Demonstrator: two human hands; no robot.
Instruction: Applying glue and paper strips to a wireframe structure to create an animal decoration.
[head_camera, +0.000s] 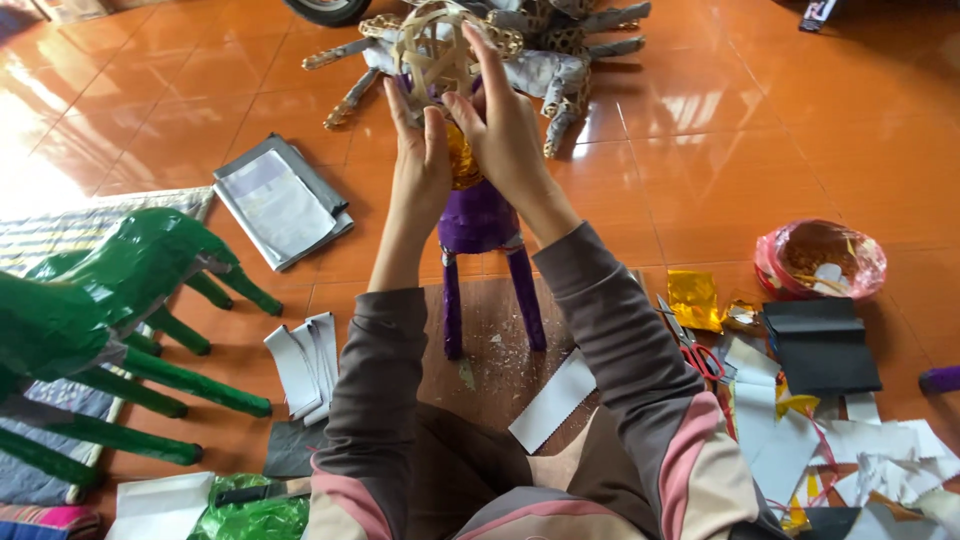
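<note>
Both hands up front: left hand (420, 165) & right hand (503, 125) gripping woven head (432, 50) atop purple figure (482, 235), upright on board (500, 360) on floor (720, 150). Scissors (692, 345) to right, green figures (120, 300) to left.

Left: green figures (120, 300) and paper strips (305, 365) crowd the floor.
Right: scissors (690, 345), paper scraps (830, 440), bowl (820, 260).
Ahead: grey figure (560, 60) blocks; bare tiles (740, 130) beside it.

Both hands are hiding the purple figure's (480, 215) neck (gold band partly showing); the green figures (90, 320) are running off the left edge.
</note>
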